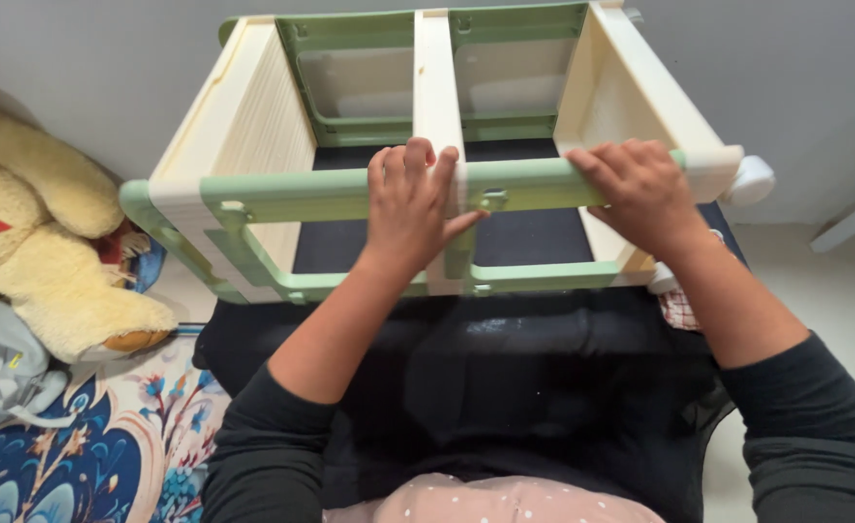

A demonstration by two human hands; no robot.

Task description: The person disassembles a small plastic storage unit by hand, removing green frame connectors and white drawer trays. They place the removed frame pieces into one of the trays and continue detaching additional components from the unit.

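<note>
A cream and pale green plastic frame (253, 126), like a small open cabinet lying on its side, rests over my lap in front of a grey wall. My left hand (410, 199) lies over the green front rail (292, 194) at the middle, fingers curled over its top where the cream centre post meets it. My right hand (641, 189) grips the same rail near its right end, beside the cream side panel (641, 82). A white wheel (752, 179) sticks out at the frame's right corner.
A big yellow plush toy (50, 242) lies at the left on a blue floral mat (89, 455). A grey cloth bag (6, 363) sits beside it. A black cloth (505, 378) covers my lap. Pale floor (834, 281) shows to the right.
</note>
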